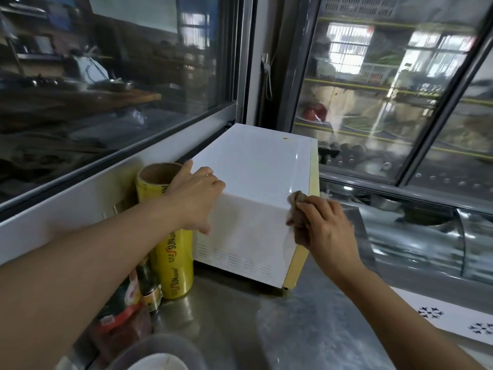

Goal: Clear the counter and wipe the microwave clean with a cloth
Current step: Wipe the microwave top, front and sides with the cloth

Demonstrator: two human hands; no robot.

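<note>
A white microwave (256, 166) with a pale yellow front edge stands on the steel counter (240, 321), its vented side facing me. My left hand (196, 200) grips its near left top corner, fingers curled over the top and thumb down the side. My right hand (320, 225) holds a crumpled brown cloth (296, 204) against the near right corner, where the side panel meets the yellow front.
A tall yellow roll of cling film (170, 252) stands left of the microwave. Below it are a dark bottle (149, 287), a red-lidded jar (120, 329) and a grey bowl (157, 353). A glass display fridge (386, 89) rises behind, a window (106, 76) to the left.
</note>
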